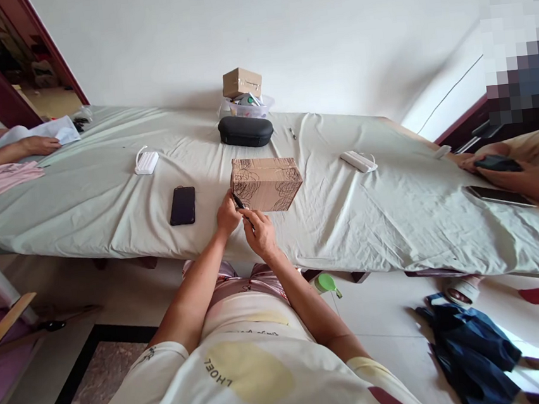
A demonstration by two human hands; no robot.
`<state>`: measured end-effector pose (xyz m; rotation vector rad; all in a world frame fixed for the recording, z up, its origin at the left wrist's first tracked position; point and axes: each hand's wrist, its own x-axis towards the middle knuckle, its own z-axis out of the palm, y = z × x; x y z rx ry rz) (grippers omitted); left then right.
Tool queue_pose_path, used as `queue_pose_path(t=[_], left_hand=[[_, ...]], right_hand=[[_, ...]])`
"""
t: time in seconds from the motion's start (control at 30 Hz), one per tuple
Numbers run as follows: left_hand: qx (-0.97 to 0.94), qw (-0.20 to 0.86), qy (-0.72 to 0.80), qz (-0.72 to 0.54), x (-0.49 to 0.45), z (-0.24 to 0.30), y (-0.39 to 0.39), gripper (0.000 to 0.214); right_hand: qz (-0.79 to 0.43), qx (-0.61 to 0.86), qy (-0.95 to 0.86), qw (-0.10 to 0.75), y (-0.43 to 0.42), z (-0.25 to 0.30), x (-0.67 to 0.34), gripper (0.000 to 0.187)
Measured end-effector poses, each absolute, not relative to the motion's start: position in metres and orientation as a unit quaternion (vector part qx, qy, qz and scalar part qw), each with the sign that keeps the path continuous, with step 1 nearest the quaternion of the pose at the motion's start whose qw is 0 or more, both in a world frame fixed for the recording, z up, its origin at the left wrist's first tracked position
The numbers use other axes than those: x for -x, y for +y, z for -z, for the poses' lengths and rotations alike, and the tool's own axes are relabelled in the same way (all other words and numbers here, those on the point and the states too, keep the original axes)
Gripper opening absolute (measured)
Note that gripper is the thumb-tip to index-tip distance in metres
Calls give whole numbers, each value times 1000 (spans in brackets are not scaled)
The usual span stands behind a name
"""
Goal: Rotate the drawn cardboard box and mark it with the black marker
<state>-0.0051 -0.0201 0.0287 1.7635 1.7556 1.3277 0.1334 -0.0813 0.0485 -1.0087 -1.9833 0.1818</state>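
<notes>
A cardboard box (263, 195) sits on the cloth-covered table in front of me, its top and front covered in looping black scribbles near the corners. At its near left corner, my left hand (227, 216) is closed against the box's edge, its fingertips partly hidden. My right hand (260, 233) is just beside it, fingers closed around a black pen (238, 201). The pen slants up and left, its upper end close to the box's left edge and my left fingers. Exactly where the tip touches cannot be made out.
A black phone (183, 206) lies left of the box. Behind are a black zip case (245, 132) and a plastic basket (267, 105) under a smaller carton (241, 83). White power banks (146, 162) (358, 161) lie on either side. Other people's hands (41, 145) (500, 170) are at both table ends.
</notes>
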Motion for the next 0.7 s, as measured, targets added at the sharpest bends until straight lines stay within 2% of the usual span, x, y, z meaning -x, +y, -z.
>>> queue_pose_path(t=[0.17, 0.37, 0.43, 0.57, 0.7], left_hand=[[-600, 179, 629, -460, 0, -31, -19, 71], [-607, 171, 632, -450, -1, -31, -20, 75], [-612, 163, 627, -454, 0, -29, -20, 77], [-611, 157, 626, -458, 0, -26, -19, 78], [-611, 162, 631, -450, 0, -24, -17, 75]], right_hand=[[-90, 474, -761, 434, -70, -35, -142, 36], [-45, 443, -714, 540, -79, -54, -161, 37], [-33, 424, -718, 551, -81, -64, -163, 37], [-31, 435, -729, 528, -76, -65, -155, 36], [-66, 489, -735, 465, -72, -48, -141, 36]])
